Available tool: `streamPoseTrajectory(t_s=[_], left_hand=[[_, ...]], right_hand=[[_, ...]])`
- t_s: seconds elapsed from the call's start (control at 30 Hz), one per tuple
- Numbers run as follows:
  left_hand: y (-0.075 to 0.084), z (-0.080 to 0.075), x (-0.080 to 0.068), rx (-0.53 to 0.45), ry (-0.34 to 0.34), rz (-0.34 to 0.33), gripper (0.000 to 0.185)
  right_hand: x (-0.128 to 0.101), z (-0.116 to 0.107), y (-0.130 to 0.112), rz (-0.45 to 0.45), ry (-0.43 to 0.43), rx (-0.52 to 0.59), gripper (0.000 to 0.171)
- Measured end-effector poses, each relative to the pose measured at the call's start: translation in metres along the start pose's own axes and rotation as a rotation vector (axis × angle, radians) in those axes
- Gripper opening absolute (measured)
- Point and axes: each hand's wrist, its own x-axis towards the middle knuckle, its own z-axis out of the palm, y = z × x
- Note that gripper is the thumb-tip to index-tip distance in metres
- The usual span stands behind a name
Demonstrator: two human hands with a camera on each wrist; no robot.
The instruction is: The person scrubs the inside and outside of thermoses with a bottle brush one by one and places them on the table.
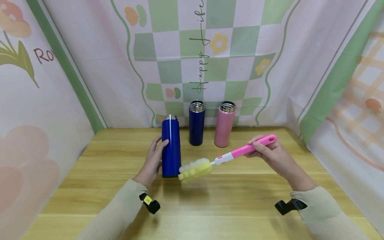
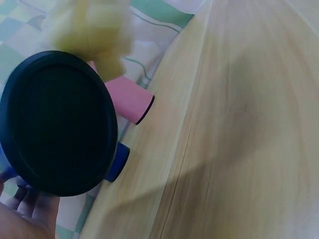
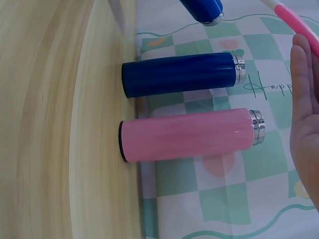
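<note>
Head view: the left hand (image 1: 154, 159) was wrapped round the lower half of a blue flask (image 1: 171, 146), thumb on the near face and fingers curled behind it. The flask stood upright on the wooden table (image 1: 228, 200), left of centre, with its steel mouth open at the top. The right hand (image 1: 271, 154) pinched the pink handle of a bottle brush (image 1: 228, 156) between thumb and curled fingers, near the handle's far end. The brush slanted down toward the left, and its yellow sponge head (image 1: 195, 169) lay blurred just beside the base of the held flask; whether the two touched could not be told.

At the far edge of the table, against a checked green and pink backdrop (image 1: 192, 50), stood a second, darker blue flask (image 1: 196, 123) and a pink flask (image 1: 225, 124), both upright, uncapped, and slightly apart from each other. The held flask was nearer than these and to their left.

Left wrist view: the dark round underside of the held flask (image 2: 57, 124) filled the left of the frame, with fingertips (image 2: 25, 199) below it and the sponge above.

Right wrist view: the two far flasks appeared side by side, with the palm at the right edge.
</note>
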Motion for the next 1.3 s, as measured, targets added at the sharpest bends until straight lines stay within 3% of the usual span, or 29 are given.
streamPoseTrajectory(t_s=[0.53, 1.0, 1.3], left_hand=[[-0.003, -0.001, -0.004, 0.0, -0.079, 0.007, 0.059], [-0.01, 0.001, -0.004, 0.057, -0.132, -0.049, 0.081], [-0.009, -0.001, -0.005, 0.064, -0.167, -0.029, 0.077]], right_hand=[[0.002, 0.001, 0.003, -0.064, 0.075, -0.002, 0.023], [0.004, 0.003, 0.006, -0.112, 0.156, -0.003, 0.025], [0.006, 0.001, 0.004, -0.156, 0.235, 0.016, 0.022]])
